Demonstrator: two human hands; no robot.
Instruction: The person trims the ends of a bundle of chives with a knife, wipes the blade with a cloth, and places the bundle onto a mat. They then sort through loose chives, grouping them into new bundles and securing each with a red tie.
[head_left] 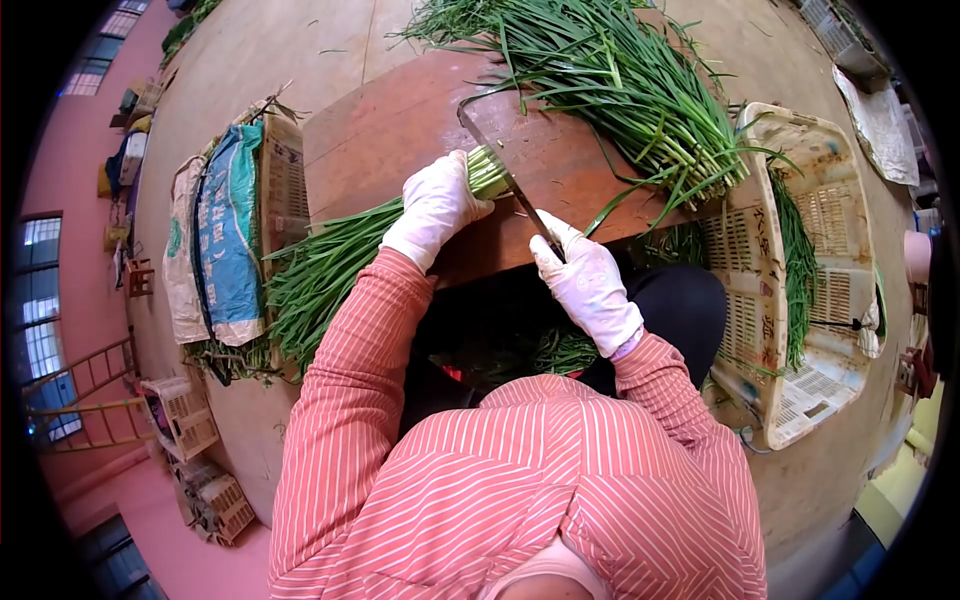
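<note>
My left hand [438,205], in a white glove, is closed around a bundle of garlic chives [335,265]. The pale cut ends point right over the wooden board, and the green leaves hang down to the left. My right hand [590,285], gloved too, grips the handle of a long narrow knife with a hooked tip [512,185]. Its blade slants up and left, right at the stem ends of the bundle. Beyond both hands, a large pile of garlic chives [620,90] lies on the board [390,115], stems toward the right.
At the right stands a pale plastic crate [770,340] with some greens and printed paper inside. To the left, another crate [285,175] has a blue and white sack [230,240] draped over it. Loose greens [565,350] lie below the board, near my knees.
</note>
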